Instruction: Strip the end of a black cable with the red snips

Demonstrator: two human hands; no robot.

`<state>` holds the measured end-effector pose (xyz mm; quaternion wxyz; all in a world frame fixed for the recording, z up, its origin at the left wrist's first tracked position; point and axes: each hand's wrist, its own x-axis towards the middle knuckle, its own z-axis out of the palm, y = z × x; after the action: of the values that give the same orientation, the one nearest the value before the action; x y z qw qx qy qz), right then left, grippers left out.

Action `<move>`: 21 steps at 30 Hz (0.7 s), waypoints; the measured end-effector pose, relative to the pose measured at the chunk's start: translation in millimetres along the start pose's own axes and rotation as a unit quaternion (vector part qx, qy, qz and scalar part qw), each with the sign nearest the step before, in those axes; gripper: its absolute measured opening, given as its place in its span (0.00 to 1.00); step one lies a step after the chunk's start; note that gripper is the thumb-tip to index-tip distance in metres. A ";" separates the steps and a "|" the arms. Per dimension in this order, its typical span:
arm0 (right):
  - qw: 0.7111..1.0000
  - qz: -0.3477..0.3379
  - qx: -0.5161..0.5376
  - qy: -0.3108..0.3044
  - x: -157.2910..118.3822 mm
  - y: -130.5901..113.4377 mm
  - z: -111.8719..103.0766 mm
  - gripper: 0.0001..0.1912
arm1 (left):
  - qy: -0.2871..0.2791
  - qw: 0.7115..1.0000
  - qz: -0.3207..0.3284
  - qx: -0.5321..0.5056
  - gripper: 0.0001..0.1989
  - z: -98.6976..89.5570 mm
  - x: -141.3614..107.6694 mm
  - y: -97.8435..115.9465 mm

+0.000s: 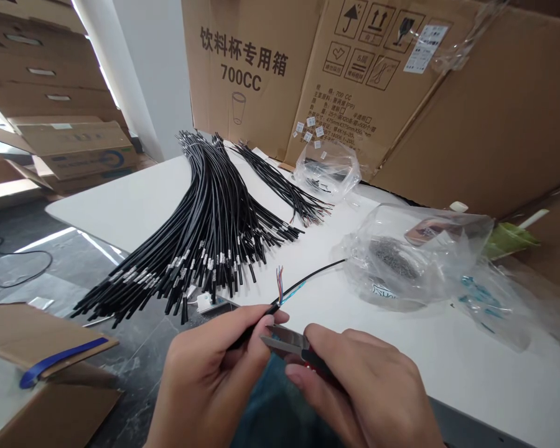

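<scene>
My left hand (210, 373) pinches a short black cable (254, 326) near its stripped end, where thin coloured wires (280, 283) fan out upward. My right hand (364, 392) grips a small cutting tool (284, 341) with metal jaws and a red-black handle; the jaws touch the cable by my left fingertips. A second black cable (317, 274) runs from those wires toward the plastic bags. Both hands hover over the near edge of the white table (140, 205).
A large fanned bundle of black cables (205, 230) lies across the table, with a smaller bundle (284, 186) behind it. Clear plastic bags (415, 255) hold small parts at right. Big cardboard boxes (354, 81) stand along the far edge. An open box (37, 373) sits at lower left.
</scene>
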<state>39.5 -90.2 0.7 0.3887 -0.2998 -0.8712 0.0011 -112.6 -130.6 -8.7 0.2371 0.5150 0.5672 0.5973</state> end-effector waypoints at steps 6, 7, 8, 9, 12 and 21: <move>1.000 0.001 -0.004 -0.002 -4.0 -0.8 3.4 0.16 | -0.001 1.000 0.002 0.013 0.11 2.2 2.7 -0.2; 1.000 0.002 -0.004 -0.004 -3.9 -1.1 3.4 0.17 | 0.000 1.000 0.004 0.014 0.11 2.3 3.2 0.1; 1.000 0.003 -0.004 -0.005 -3.7 -1.5 3.2 0.17 | -0.002 1.000 0.004 0.016 0.11 2.4 3.5 0.5; 1.000 0.004 -0.004 -0.005 -3.6 -1.8 3.0 0.18 | -0.005 1.000 0.003 0.019 0.10 2.3 3.7 0.9; 1.000 0.007 -0.004 -0.007 -3.4 -2.6 2.0 0.18 | -0.008 1.000 -0.003 0.025 0.09 1.6 3.3 1.5; 1.000 0.000 -0.018 0.006 -1.2 -0.8 4.2 0.19 | -0.007 1.000 -0.007 0.025 0.08 0.2 0.9 1.3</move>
<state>36.8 -90.5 -2.9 0.3881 -0.3064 -0.8690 -0.0164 -112.4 -130.0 -7.3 0.2326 0.5208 0.5839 0.5777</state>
